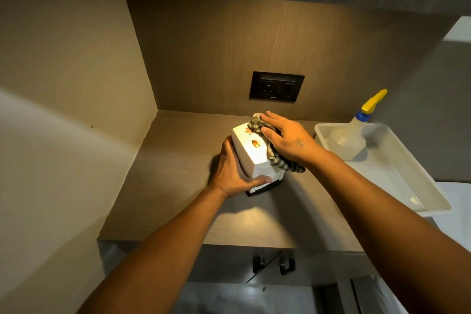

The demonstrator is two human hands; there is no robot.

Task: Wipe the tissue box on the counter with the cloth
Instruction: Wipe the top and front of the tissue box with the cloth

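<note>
A wood-grain table [178, 160] sat in a beige-walled corner, a socket [276, 86] at twelve o'clock. A white tray [413, 186] at three o'clock held a spray bottle [349, 140]. At centre stood the stained white box [251, 150]. The left hand [233, 173] gripped its nine o'clock side; the right hand [288, 140] pressed a striped cloth [274, 153] onto its top, grip clenched on it.

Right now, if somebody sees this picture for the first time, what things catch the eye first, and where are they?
The white tissue box at the counter's centre, brown stains on top, with the left hand steadying it and the right hand pressing a striped cloth onto it. At right, a spray bottle lies in a white tray.
</note>
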